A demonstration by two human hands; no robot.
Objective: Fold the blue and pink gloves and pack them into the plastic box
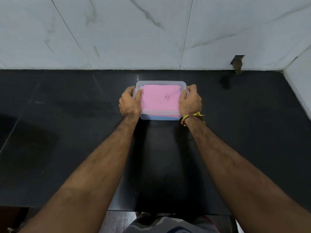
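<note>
A clear plastic box (160,82) sits on the black counter near the wall. A folded pink glove (159,98) with a small dark pen mark lies flat on top inside it. Blue glove fabric (156,117) shows through the box's near wall, underneath the pink. My left hand (130,102) grips the box's left end, fingers curled over the rim. My right hand (190,100) grips the right end the same way; a yellow thread band circles that wrist.
The black counter (75,123) stretches wide to both sides. A marbled white tile wall (134,39) rises just behind the box and turns a corner at the far right. The counter's front edge runs close to my body.
</note>
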